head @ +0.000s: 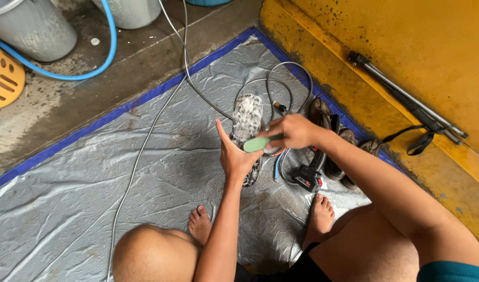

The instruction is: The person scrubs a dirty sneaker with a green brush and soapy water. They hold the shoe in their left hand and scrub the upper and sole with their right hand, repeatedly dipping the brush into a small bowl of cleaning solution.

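A patterned shoe (247, 119) is held up in the left hand (236, 156), sole side toward the camera, above a grey plastic tarpaulin (93, 193) edged in blue. The fingers of that hand are wrapped round the shoe's lower half, the thumb raised along its left side. A green-handled brush (260, 143) is gripped in the right hand (296, 130), whose fingers are closed over the handle — the brush head is laid against the shoe, just above the left palm.

Behind the hands a thin grey hose (273, 86) is coiled on the tarpaulin and runs off toward the top of the view. A black and red spray gun (308, 175) lies just right of the shoe, near the right foot (321, 215), and several dark shoes (336, 146) are lined up beside it against the base of a yellow wall (406, 47). A long dark metal lance (406, 99) rests on the yellow ledge.

On the wet concrete floor beyond the tarpaulin — top left — stand grey buckets (36, 28), with a blue hose (93, 68) curved around one and a yellow perforated basket (2, 75) at the edge.
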